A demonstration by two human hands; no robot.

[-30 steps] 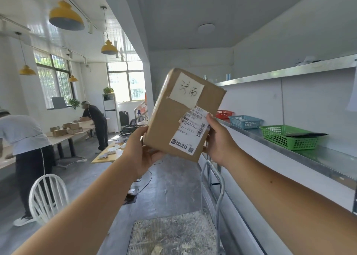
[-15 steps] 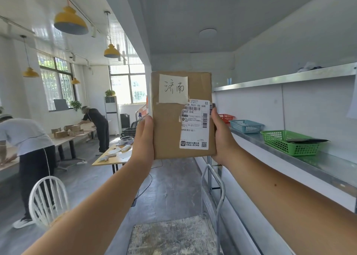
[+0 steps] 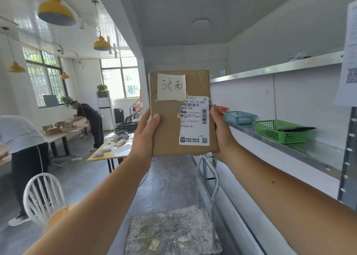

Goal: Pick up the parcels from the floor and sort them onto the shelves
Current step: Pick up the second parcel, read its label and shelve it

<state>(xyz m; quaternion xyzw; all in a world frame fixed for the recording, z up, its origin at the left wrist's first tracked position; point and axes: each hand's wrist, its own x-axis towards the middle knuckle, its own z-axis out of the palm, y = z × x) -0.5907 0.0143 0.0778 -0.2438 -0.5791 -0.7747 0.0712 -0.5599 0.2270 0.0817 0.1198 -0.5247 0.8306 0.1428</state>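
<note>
Parcel held upright at centre frame, same square-on pose as half a second back; a second ago it was tilted clockwise with its top corner toward the shelves. Left hand has shifted: thumb now lies flat on the front face, where before only the palm edge showed on the side. Right hand clamps the opposite edge, fingers hidden behind. Both hands pressed inward on the brown cardboard, arms extended.

Clearance: parcel's right edge sits just left of the lower steel shelf lip in frame, not touching. On that shelf, green basket nearest, blue basket beyond, red basket partly hidden behind the right hand. Upper shelf runs above. Bare shelf surface visible ahead of the green basket. Trolley with steel handle directly below the parcel. Open floor to the left, white chair at lower left.

Writing: handwritten note taped at top reads 济南. Printed shipping label lower right shows "P021-00 A68", "P021", barcodes, QR code; rest too small to read.
</note>
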